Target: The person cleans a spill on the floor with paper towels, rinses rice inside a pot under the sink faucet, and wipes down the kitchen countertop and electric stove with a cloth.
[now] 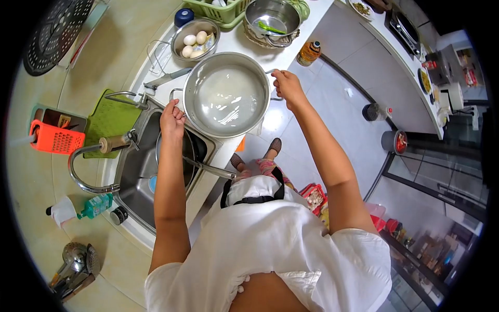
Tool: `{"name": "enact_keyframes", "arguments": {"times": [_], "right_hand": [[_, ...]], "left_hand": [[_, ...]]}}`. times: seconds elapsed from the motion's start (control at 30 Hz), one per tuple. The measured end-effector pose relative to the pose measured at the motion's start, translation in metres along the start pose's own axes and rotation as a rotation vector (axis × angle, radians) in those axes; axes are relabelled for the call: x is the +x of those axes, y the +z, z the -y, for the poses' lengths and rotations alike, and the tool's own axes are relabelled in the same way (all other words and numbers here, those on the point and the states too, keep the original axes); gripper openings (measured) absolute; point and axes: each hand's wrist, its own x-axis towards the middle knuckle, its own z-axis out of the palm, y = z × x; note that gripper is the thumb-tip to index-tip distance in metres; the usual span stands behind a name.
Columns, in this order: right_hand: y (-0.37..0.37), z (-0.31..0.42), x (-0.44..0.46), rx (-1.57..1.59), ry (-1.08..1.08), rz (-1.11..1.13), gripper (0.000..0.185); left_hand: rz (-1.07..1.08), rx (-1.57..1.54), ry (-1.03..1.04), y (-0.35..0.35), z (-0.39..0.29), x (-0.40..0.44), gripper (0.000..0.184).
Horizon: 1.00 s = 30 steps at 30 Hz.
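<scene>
the counter (pixel 318 10) runs far to near, with the sink (pixel 132 174) at left. the wide pot (pixel 190 93), holding clear liquid (pixel 226 99), sits far-middle across the counter's edge; whether it rests there, i can't tell. beyond it is the egg bowl (pixel 180 39). left hand (pixel 172 119) and right hand (pixel 289 88) each curl closed round a side handle. uneven lifting could slop liquid; a sideways swing might knock the bowl, cracking eggs (pixel 201 37).
</scene>
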Motion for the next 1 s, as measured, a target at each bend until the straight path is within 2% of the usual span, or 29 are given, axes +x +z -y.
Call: {"name": "enact_keyframes", "arguments": {"times": [0.2,0.37,0.5,0.57,0.6,0.63,0.67,0.73,0.9,1.0], "right_hand": [[0.001,-0.005,0.032,-0.122,-0.009,0.076,0.025],[-0.015,0.002,0.041,-0.041,-0.005,0.148,0.035],[-0.029,-0.052,0.036,0.101,-0.169,-0.099,0.032],[-0.037,-0.124,0.032,-0.102,-0.14,-0.258,0.021],[-0.033,-0.156,0.022,-0.263,-0.238,-0.235,0.012],[-0.025,-0.161,0.003,-0.172,-0.148,-0.106,0.025],[-0.017,-0.172,-0.01,-0.257,-0.129,-0.043,0.037],[0.006,-0.177,-0.031,-0.357,-0.171,-0.008,0.042],[0.021,-0.172,-0.027,-0.52,-0.154,-0.129,0.031],[0.007,-0.185,-0.03,-0.419,-0.125,0.08,0.021]], "left_hand": [[-0.031,0.005,-0.015,-0.009,0.018,0.008,0.018],[-0.076,0.015,-0.024,-0.001,0.022,0.003,0.022],[-0.137,0.028,-0.027,0.013,0.018,-0.003,0.025],[-0.179,0.021,-0.026,0.017,0.019,-0.008,0.026],[-0.191,0.017,-0.022,0.016,0.022,-0.009,0.026],[-0.202,0.015,-0.02,0.016,0.024,-0.01,0.026],[-0.206,0.008,-0.011,0.017,0.025,-0.012,0.026],[-0.215,-0.003,0.005,0.018,0.031,-0.017,0.027],[-0.244,-0.06,-0.006,0.025,0.043,-0.031,0.028],[-0.281,-0.094,0.001,0.029,0.049,-0.037,0.028]]}}
